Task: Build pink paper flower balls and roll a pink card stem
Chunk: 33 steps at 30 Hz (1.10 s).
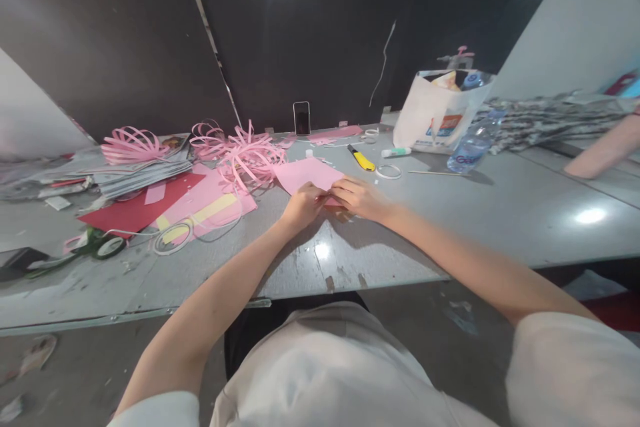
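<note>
A sheet of pink paper [310, 173] lies in front of me, its near edge between my two hands. My left hand [305, 203] is closed, its fingertips pinching that edge. Close beside it, my right hand [357, 197] grips the same edge with bent fingers, and the two sets of fingertips nearly meet. Under the right hand a brownish strip [340, 212] shows on the tabletop; I cannot make out what it is. Beyond the right hand lie a yellow utility knife [362, 159], a white ring [389, 172] and a glue stick [396, 153].
Left are curled pink paper strips [250, 159], red paper [143, 203], a coiled white cable [173, 238] and stacked papers [140, 175]. A phone [302, 119] stands at the back. Right are a white bag [417, 107], a water bottle [475, 143], a thin stick [435, 173] and another person's arm [603, 147].
</note>
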{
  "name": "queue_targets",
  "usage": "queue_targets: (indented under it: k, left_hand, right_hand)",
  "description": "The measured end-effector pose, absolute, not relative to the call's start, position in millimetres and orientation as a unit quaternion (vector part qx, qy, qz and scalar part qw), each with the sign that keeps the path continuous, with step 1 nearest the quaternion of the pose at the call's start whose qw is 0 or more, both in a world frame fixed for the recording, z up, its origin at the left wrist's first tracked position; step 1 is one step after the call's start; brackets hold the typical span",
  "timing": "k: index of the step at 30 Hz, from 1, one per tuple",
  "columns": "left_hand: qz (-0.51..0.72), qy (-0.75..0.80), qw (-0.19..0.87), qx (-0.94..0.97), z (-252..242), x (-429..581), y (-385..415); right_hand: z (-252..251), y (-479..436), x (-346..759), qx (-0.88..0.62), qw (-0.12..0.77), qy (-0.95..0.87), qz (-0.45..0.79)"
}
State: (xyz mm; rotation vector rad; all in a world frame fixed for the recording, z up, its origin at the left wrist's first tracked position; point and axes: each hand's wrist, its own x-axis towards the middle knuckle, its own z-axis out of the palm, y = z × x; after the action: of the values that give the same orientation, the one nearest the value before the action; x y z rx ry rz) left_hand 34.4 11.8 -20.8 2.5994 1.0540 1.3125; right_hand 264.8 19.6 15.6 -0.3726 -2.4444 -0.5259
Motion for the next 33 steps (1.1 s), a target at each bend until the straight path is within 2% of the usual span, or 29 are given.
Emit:
queue_targets:
  k: [33]
  left_hand:
    - [0.409, 0.368, -0.029, 0.835, -21.0, 34.3, 11.9]
  right_hand:
    - [14.6, 20.1, 261.5, -0.167, 0.205, -0.932, -0.249]
